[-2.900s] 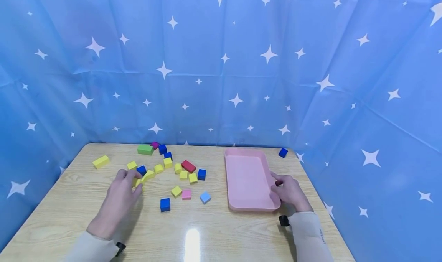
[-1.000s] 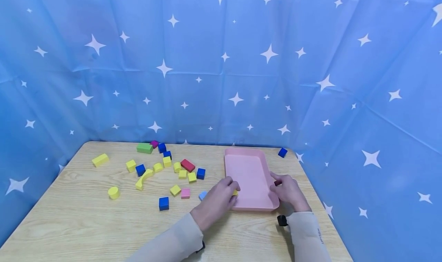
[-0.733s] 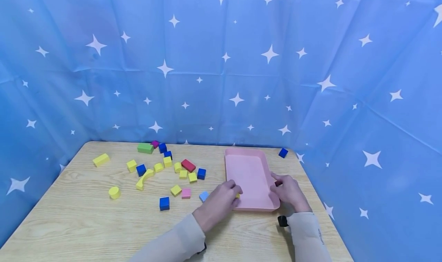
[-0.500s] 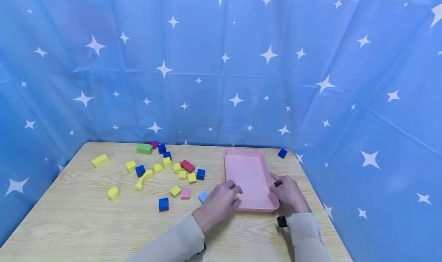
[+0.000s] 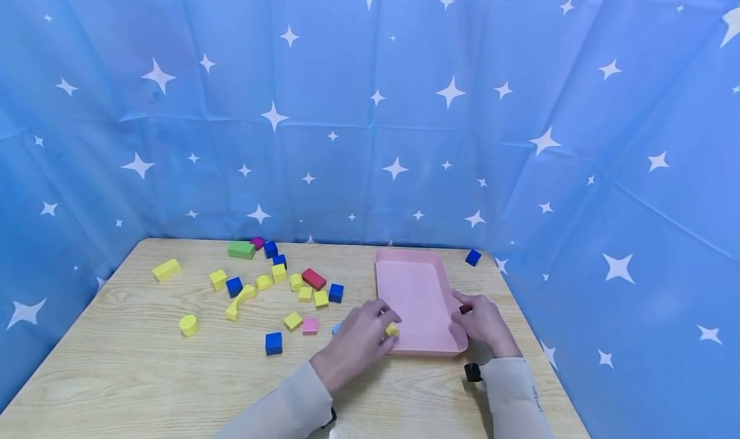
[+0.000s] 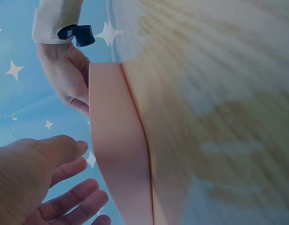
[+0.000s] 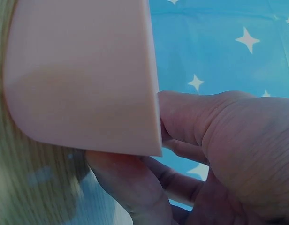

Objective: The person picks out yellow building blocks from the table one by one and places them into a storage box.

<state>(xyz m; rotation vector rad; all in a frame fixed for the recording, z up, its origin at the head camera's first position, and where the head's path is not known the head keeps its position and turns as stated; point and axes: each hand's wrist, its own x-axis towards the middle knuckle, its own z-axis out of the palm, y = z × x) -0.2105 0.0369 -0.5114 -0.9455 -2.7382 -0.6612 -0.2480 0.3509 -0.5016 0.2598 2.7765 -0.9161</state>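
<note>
The fingers of a person's left hand [image 5: 355,339] stand spread and lightly bent over the near left rim of a pink tray [image 5: 416,291], thumb apart from the rest. A small yellow block [image 5: 393,330] lies inside the tray by the fingertips, partly covered by them; whether they touch it is hard to tell. In the left wrist view the tray's wall conceals its inside, and the hand is cut off by the frame.

The right hand [image 5: 487,320] pinches the tray's right side near the close corner, its fingers at the wall and under the edge. A dark patch between those fingers, in the head view, is too small to make out.

Left of the tray, a light blue block [image 5: 336,328] shows only a sliver behind the left hand. Beyond it on the wooden counter [image 5: 144,381] lie a pink block [image 5: 309,326], a blue cube [image 5: 273,344], a red block [image 5: 314,278], a yellow arch [image 5: 233,313] and, farther left, a yellow cylinder [image 5: 189,325].

At the far edge, a magenta block [image 5: 257,242] sits half hidden beside a green block [image 5: 241,250]. Both pale sleeves run out of frame, before a star-patterned blue curtain [image 5: 335,72].
</note>
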